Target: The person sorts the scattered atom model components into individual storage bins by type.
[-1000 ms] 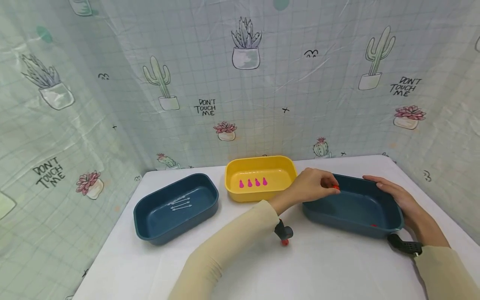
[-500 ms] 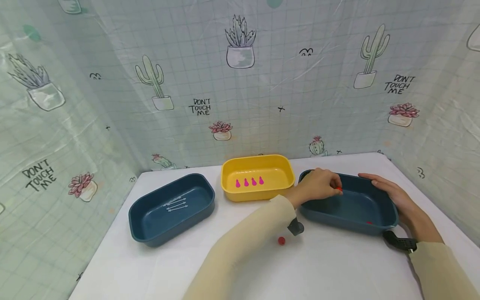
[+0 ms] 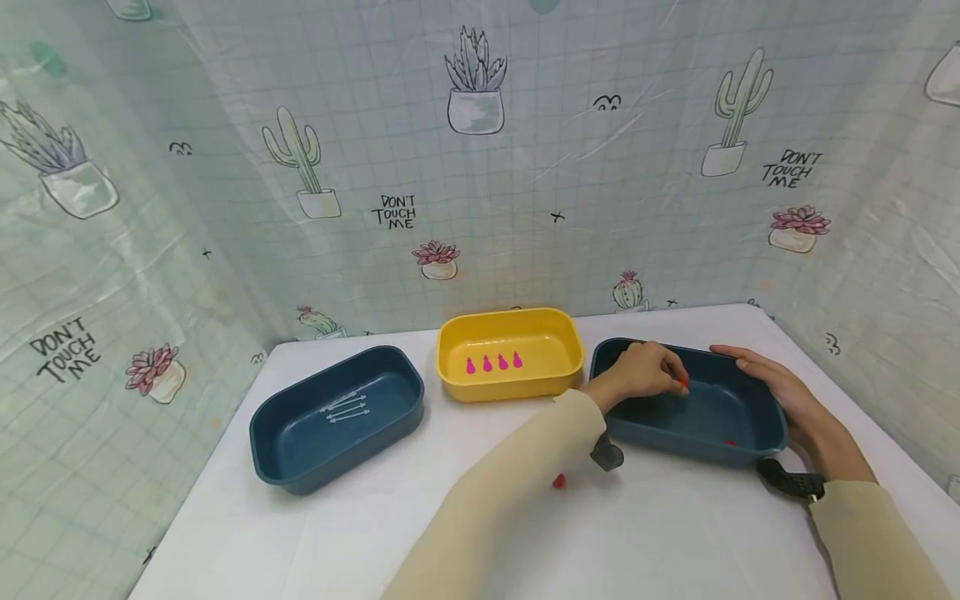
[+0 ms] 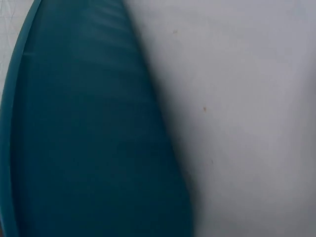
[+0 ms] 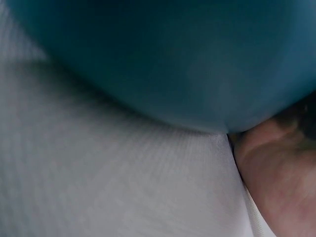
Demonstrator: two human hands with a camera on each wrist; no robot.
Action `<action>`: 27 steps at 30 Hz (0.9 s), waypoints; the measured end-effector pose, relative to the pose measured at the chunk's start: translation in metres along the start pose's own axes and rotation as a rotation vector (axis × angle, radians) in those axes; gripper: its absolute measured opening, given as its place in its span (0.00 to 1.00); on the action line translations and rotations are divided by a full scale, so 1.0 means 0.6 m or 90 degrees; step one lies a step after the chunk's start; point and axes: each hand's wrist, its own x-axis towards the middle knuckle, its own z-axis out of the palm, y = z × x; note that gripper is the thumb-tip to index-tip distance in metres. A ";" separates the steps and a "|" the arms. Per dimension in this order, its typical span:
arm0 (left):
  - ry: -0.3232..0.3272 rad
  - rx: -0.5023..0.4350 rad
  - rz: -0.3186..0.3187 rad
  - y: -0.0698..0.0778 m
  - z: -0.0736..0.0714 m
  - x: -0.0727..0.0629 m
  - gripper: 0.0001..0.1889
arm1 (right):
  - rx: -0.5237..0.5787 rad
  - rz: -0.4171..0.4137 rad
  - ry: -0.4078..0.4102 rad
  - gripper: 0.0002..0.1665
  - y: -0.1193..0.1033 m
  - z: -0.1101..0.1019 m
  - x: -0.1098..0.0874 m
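My left hand [image 3: 647,370] reaches over the right-hand dark blue bin [image 3: 690,435] and pinches a small red piece [image 3: 683,382] between thumb and fingers. Most of that piece is hidden by the fingertips. My right hand [image 3: 787,392] rests on the same bin's right end, its fingers lying fairly straight along the rim. Another red piece [image 3: 731,443] shows inside the bin near its front wall. In the left wrist view the bin's blue wall [image 4: 94,123] fills the left half. The right wrist view shows the bin's rounded outside [image 5: 173,59] beside part of my right hand [image 5: 276,173].
A small red piece [image 3: 558,481] lies on the white table [image 3: 645,533] beside my left forearm. The yellow bin [image 3: 517,388] at the back centre holds several pink pear-shaped pieces [image 3: 487,363]. A second dark blue bin [image 3: 337,455] at left holds several thin pale sticks [image 3: 347,408].
My left hand has moved right and farther into the right-hand bin with the red piece. The red piece on the table has come out from behind the wrist camera. The right hand stays at the rim.
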 end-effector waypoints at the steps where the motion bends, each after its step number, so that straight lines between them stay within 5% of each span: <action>1: 0.000 -0.003 -0.014 0.001 0.003 0.001 0.04 | 0.001 0.000 0.001 0.29 0.000 0.000 0.000; 14: -0.002 -0.026 -0.078 0.002 0.025 -0.001 0.04 | 0.027 0.020 0.010 0.28 -0.001 0.001 -0.002; 21: 0.007 -0.044 -0.071 -0.006 0.026 0.000 0.04 | 0.052 0.027 0.007 0.28 0.003 -0.004 -0.001; 27: 0.010 0.002 -0.062 -0.005 0.029 0.001 0.03 | 0.056 0.023 0.006 0.27 0.005 -0.005 0.000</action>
